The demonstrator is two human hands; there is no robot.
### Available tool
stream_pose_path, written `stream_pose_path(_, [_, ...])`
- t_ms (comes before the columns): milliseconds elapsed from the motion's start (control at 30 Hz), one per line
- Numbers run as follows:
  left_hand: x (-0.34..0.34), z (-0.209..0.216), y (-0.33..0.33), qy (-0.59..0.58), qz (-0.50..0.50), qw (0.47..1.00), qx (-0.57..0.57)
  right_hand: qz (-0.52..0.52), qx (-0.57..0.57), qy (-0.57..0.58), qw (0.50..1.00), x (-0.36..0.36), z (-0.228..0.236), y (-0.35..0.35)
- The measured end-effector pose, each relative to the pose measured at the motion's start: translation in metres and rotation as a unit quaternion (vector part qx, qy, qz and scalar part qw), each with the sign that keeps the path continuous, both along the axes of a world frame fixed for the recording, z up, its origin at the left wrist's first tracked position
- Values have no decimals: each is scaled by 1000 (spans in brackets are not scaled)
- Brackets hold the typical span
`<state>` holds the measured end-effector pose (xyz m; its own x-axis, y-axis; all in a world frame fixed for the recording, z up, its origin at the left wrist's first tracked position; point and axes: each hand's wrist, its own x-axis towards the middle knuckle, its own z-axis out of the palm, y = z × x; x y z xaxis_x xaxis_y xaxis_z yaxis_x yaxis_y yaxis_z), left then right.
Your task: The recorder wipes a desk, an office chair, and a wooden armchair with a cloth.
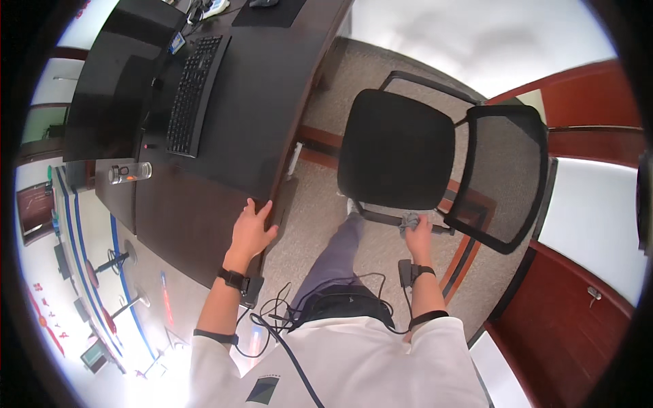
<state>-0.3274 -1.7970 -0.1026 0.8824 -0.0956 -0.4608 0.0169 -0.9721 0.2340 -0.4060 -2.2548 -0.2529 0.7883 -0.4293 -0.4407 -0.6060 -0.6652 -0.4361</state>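
Crumpled grey cloth (409, 222) lies partly hidden by the right hand (420, 234). Upper edge cuts off black computer mouse (263, 3) and black flat mat (275, 16). Black mesh-backed chair (398, 146) hides its underside. Lower edge crops white short-sleeved shirt (381, 360).

A crumpled grey cloth (409, 222) is bunched under the fingertips of the right hand (417, 234), at the near armrest (381, 217) of a black mesh-backed office chair (396, 149); whether it presses on the armrest is hard to tell. The chair stands upright, its smooth dark seat just ahead and slightly left of that hand, its see-through mesh backrest (505, 173) ahead and to the right. Its second armrest (432, 83) lies well beyond the hand, across the seat.
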Motion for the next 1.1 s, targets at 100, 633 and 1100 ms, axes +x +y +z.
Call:
stream_pose_path(100, [-3, 2, -1, 54, -36, 998, 21, 25, 4, 12, 1000, 17, -1, 30])
stream_pose_path(633, [0, -1, -8, 91, -77, 990, 76, 344, -8, 71, 936, 79, -17, 130])
stream_pose_path(1100, [22, -42, 9, -191, 66, 979, 8, 346, -51, -110, 930, 34, 5, 94])
